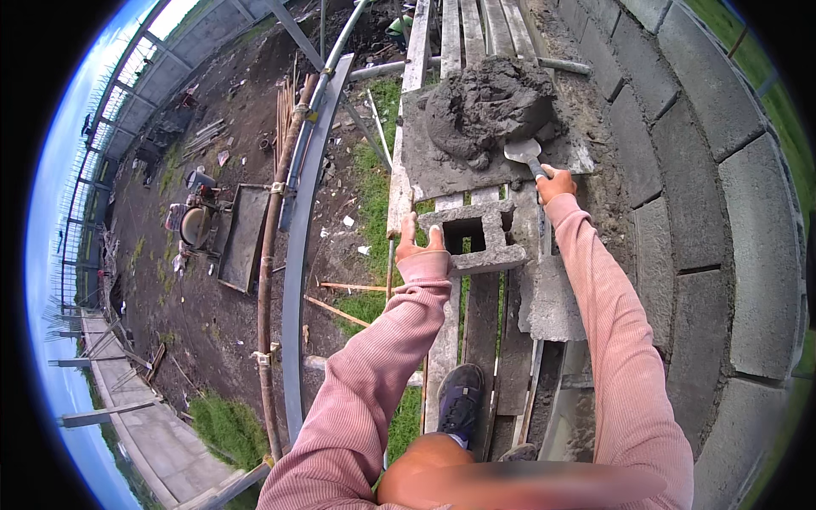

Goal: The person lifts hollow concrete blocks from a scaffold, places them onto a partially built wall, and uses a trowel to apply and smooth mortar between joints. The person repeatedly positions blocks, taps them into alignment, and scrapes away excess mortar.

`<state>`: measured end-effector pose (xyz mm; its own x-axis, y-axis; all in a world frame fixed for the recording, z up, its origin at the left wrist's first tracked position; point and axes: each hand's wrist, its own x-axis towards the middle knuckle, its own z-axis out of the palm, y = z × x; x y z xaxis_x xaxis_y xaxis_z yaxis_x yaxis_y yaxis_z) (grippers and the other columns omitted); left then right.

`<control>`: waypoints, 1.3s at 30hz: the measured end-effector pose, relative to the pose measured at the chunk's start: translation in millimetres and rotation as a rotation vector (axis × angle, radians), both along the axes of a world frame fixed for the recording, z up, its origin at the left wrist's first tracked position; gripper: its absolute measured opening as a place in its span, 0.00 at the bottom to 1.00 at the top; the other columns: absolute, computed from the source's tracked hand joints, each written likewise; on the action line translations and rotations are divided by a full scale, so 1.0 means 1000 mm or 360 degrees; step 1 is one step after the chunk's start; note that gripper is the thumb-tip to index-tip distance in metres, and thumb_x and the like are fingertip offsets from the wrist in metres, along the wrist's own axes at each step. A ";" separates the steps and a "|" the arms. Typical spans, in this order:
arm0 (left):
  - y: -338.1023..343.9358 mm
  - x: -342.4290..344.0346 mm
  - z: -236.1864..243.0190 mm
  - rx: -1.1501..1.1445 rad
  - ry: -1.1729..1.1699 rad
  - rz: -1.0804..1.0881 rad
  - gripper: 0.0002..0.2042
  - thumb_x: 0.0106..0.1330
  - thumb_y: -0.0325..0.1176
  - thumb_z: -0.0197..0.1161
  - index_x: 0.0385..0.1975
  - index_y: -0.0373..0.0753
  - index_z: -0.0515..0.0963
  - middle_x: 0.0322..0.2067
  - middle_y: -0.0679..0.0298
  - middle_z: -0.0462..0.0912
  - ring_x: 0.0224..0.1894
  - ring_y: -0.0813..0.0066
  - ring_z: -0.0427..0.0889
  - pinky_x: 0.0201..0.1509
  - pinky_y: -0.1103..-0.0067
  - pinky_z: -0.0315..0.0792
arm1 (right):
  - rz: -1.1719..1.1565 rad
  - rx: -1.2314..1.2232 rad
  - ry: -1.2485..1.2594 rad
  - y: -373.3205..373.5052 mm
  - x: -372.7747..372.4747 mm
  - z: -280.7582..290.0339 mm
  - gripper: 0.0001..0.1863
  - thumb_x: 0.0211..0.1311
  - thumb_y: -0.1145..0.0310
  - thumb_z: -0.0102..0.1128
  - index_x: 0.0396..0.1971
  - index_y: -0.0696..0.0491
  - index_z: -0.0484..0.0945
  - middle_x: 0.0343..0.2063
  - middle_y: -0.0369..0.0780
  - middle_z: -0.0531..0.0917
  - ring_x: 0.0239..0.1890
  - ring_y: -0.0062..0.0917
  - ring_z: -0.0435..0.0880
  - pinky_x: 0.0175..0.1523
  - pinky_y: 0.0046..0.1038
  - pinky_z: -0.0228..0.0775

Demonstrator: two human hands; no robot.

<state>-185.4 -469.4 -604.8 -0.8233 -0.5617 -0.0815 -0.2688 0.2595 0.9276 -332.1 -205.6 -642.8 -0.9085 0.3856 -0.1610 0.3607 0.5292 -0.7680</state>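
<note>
So the hollow block (493,236) is lying on the planks (483,314), with the left hand (422,242) at its left end, thumb and finger spread, though I can't tell if that grip is really clamping. I'd guess it's heavy, stiff and gritty, not slippery, with corners that chip, so grab the thick end walls. Just beyond the block's right end, the right hand (557,183) has its grip wrapped round the trowel (524,153), blade at the soft-looking mortar heap (493,106).

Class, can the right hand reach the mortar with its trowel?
Probably yes: the right hand grips the trowel, its blade close to the mortar, and nothing visible stands between them.
</note>
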 end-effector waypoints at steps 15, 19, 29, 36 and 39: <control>0.072 -0.088 -0.043 -0.1419 -0.1806 -0.2087 0.23 0.64 0.34 0.65 0.61 0.52 0.80 0.53 0.68 0.85 0.55 0.69 0.83 0.62 0.71 0.73 | 0.0481 -0.0441 0.0133 0.091 0.287 0.075 0.11 0.65 0.75 0.58 0.45 0.57 0.83 0.35 0.42 0.88 0.38 0.24 0.88 0.48 0.27 0.77; 0.022 -0.052 0.002 -0.0686 -0.1733 -0.1222 0.17 0.57 0.31 0.73 0.48 0.45 0.87 0.45 0.61 0.88 0.47 0.70 0.85 0.55 0.73 0.75 | -0.0014 -0.0984 -0.0163 0.128 0.448 0.106 0.13 0.70 0.72 0.57 0.50 0.58 0.81 0.33 0.37 0.86 0.37 0.18 0.83 0.43 0.23 0.75; -0.017 0.049 0.150 -0.0335 -0.1680 -0.1225 0.21 0.53 0.29 0.79 0.46 0.29 0.81 0.37 0.58 0.88 0.33 0.65 0.86 0.40 0.71 0.78 | -0.0852 -0.1643 -0.0680 0.077 0.636 0.201 0.16 0.75 0.60 0.52 0.46 0.55 0.82 0.30 0.35 0.83 0.28 0.16 0.78 0.32 0.19 0.69; 0.078 0.125 0.294 -0.1027 -0.1673 -0.2366 0.27 0.46 0.33 0.83 0.44 0.27 0.80 0.38 0.52 0.87 0.42 0.62 0.86 0.48 0.70 0.76 | -0.1175 -0.2030 -0.0686 0.054 0.527 0.242 0.31 0.70 0.41 0.56 0.56 0.54 0.79 0.43 0.39 0.85 0.44 0.25 0.82 0.48 0.37 0.76; 0.131 0.153 0.335 -0.1057 -0.1585 -0.2803 0.27 0.45 0.33 0.81 0.45 0.28 0.80 0.40 0.50 0.87 0.43 0.57 0.86 0.53 0.68 0.76 | -0.0930 -0.2539 -0.0671 0.060 0.535 0.278 0.43 0.64 0.35 0.61 0.65 0.58 0.71 0.61 0.45 0.76 0.56 0.32 0.75 0.60 0.36 0.67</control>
<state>-32.4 -338.3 -270.2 -0.2052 0.4338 -0.8773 0.3406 0.8720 0.3515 202.7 -145.2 -364.5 -0.5203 -0.1386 -0.8427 0.5060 -0.8449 -0.1734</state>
